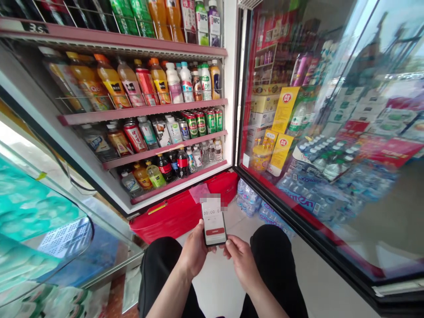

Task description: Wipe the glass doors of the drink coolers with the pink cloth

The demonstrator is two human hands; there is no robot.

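Note:
A smartphone (213,238) is held upright in front of my knees, its screen showing a timer and a red button. My left hand (194,248) grips its left side, the thumb along the edge and the fingers behind. At the lower right corner, my right hand (239,256) pinches the phone between thumb and fingers. Parts of both hands' fingers are hidden behind it. Beyond the phone stands an open drinks fridge (142,112) with rows of bottles and cans on its shelves.
The fridge's glass door (331,176) stands swung out to the right, reflecting shop goods. Shrink-wrapped water bottles (247,198) sit on the floor by the hinge. Red panels (165,218) run along the fridge's base. At left is a glass case (96,256) with a blue crate (66,240).

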